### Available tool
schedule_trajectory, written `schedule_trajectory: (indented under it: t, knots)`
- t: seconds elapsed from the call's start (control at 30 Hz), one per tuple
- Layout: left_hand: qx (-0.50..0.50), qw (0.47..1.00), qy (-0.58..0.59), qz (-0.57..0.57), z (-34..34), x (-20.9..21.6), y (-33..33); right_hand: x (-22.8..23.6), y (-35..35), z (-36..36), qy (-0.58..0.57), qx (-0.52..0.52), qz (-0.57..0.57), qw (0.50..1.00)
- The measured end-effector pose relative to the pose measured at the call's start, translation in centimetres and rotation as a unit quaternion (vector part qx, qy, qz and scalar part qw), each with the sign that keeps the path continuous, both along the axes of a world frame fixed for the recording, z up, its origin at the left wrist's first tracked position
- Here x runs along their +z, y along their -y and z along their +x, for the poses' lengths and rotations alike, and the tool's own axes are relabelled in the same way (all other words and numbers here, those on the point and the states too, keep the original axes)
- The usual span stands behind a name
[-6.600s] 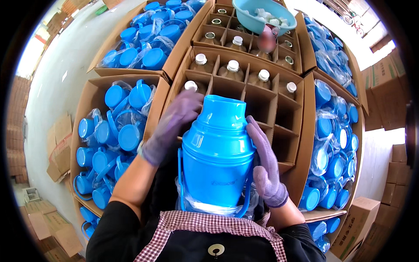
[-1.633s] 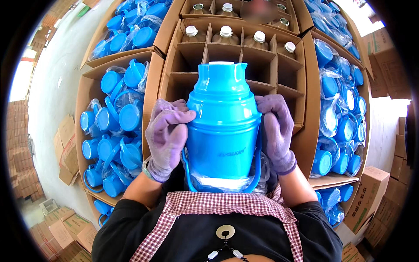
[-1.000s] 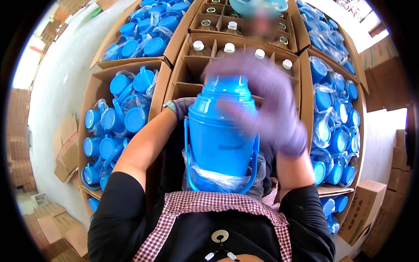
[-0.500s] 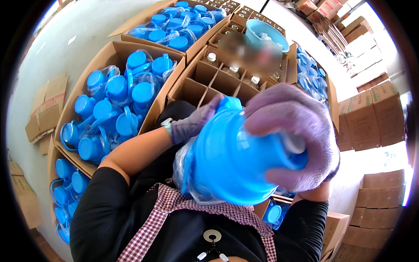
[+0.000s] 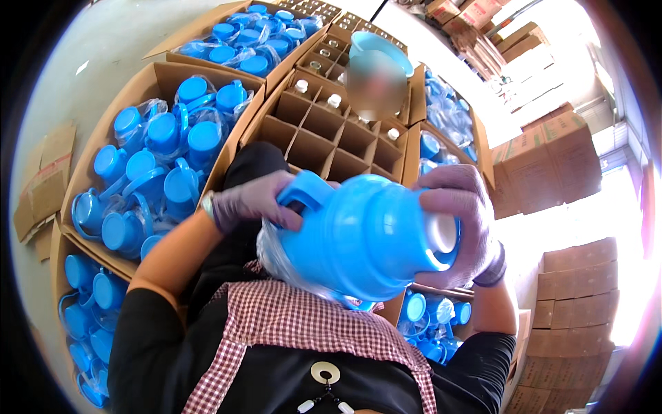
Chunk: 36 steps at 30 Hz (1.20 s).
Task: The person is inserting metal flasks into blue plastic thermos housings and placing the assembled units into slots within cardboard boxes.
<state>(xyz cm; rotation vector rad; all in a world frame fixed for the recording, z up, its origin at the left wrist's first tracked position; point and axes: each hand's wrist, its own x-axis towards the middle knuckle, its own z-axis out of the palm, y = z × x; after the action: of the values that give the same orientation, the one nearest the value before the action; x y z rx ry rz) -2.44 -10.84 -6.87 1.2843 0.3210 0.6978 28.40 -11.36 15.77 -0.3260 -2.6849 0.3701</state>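
A blue plastic thermos flask [image 5: 352, 231] lies tilted across my lap, its mouth pointing right. A white stopper [image 5: 442, 232] shows inside its rim. My left hand [image 5: 258, 201], in a purple-grey glove, is closed on the flask by its handle [image 5: 308, 188]; some of its fingers are hidden behind the body. My right hand [image 5: 463, 221], gloved alike, curls round the neck and rim beside the stopper. Clear plastic wrap [image 5: 279, 252] bunches around the flask's lower left part.
In front stands a divided carton [image 5: 314, 141] with several white-capped bottles in its cells. Cartons of blue flasks [image 5: 141, 165] stand at left, with more beyond. A light-blue basin [image 5: 379, 47] rests farther ahead. Stacked brown boxes [image 5: 548, 159] are on the right.
The flask has turned flatter and its stopper has come more into view. My right hand has moved lower on the rim, and my left hand shows more plainly by the handle.
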Motion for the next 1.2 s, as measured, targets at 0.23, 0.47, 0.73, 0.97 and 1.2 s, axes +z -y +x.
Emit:
schedule_trajectory:
  t: [0.23,0.47,0.73,0.97,1.2]
  knots:
    - [0.274,0.937,-0.151,0.158,6.5,0.4,8.1,-2.5,-1.4,1.1,0.183,-0.499,-0.084,0.843]
    - [0.185,0.982,-0.034,-0.009,1.1,0.2,3.1,-2.4,-0.6,-0.5,0.012,-0.155,0.004,0.988]
    - [0.047,0.999,0.024,-0.013,0.4,1.6,3.3,-0.4,0.6,-1.7,0.063,-0.086,0.071,0.992]
    - [0.312,0.906,-0.234,0.167,9.8,1.0,9.1,-8.0,-4.5,7.4,-0.081,-0.455,-0.312,0.83]
    - [-0.085,0.996,0.028,-0.02,0.4,1.1,-0.2,-3.5,2.2,0.9,-0.012,-0.021,0.029,0.999]
